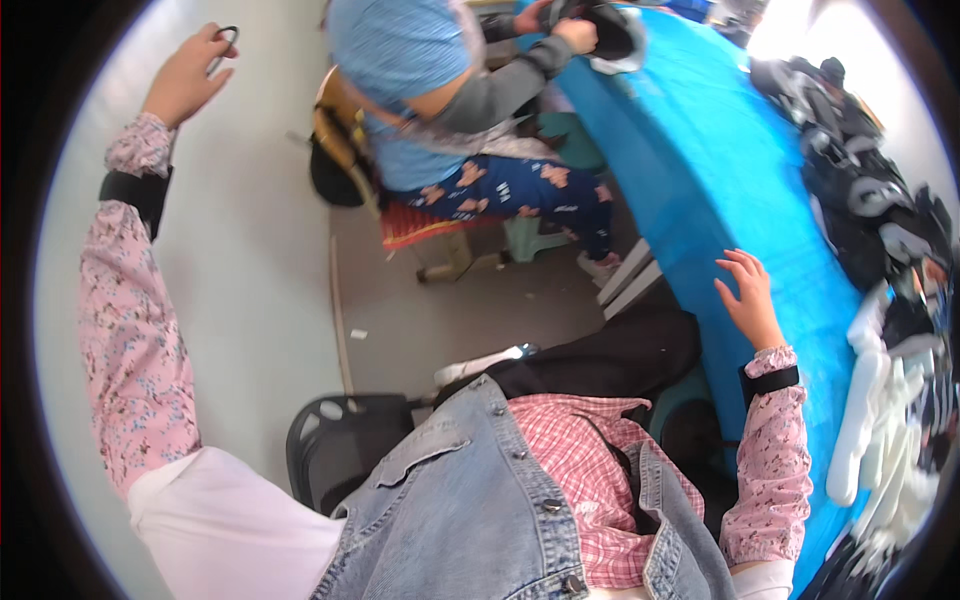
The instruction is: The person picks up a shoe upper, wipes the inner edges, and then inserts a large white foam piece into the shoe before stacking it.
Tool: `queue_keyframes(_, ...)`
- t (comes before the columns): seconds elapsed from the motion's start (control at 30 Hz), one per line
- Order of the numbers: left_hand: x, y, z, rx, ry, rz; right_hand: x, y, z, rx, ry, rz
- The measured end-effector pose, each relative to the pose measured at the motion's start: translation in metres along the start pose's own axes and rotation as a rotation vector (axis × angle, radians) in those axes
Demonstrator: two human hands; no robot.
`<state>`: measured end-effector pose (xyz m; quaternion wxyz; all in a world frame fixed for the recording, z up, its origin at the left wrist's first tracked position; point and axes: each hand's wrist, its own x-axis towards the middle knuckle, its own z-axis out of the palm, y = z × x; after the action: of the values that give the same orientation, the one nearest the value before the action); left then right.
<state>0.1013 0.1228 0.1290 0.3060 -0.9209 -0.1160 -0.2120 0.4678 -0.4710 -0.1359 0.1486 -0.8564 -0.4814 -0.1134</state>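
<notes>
My left hand (pixel 187 78) is raised at the far upper left, in front of the pale wall. A small thin black loop (pixel 229 42) sticks out between its fingers; I cannot make out whether it is a band or part of a tool. My right hand (pixel 752 300) hovers by the near edge of the blue-covered table (pixel 745 190), fingers apart and nothing in them. To its right, white gloves (pixel 885 420) lie in a heap, alongside a pile of black and grey items (pixel 860 180).
Another person (pixel 410 100) in blue sits on a chair at the table's far end, handling a dark item (pixel 605 28). A black chair (pixel 345 445) stands close on my left. White table legs (pixel 630 275) reach the grey floor. A pale wall (pixel 250 270) runs along the left.
</notes>
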Motion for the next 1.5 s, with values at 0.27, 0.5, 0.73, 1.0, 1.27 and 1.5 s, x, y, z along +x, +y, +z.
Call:
queue_keyframes(0.27,0.189,0.243,0.014,-0.857,-0.119,0.493,-0.062,-0.050,-0.087,0.122,0.096,0.230)
queue_keyframes(0.5,0.235,0.436,-0.028,-0.952,-1.226,0.945,-0.126,-0.085,-0.129,0.091,0.134,0.423)
queue_keyframes(0.73,0.269,0.483,-0.059,-0.770,-0.764,1.273,-0.142,-0.088,-0.127,0.112,0.133,0.443)
queue_keyframes(1.0,0.288,0.482,-0.107,-0.727,-0.420,1.370,-0.112,-0.091,-0.121,0.194,0.126,0.374)
queue_keyframes(1.27,0.294,0.567,-0.211,-1.547,-0.606,1.503,-0.172,-0.104,-0.202,-0.033,0.224,0.511)
queue_keyframes(1.5,0.303,0.662,-0.261,-1.706,-0.496,1.722,-0.228,-0.181,-0.325,-0.170,0.462,0.773)
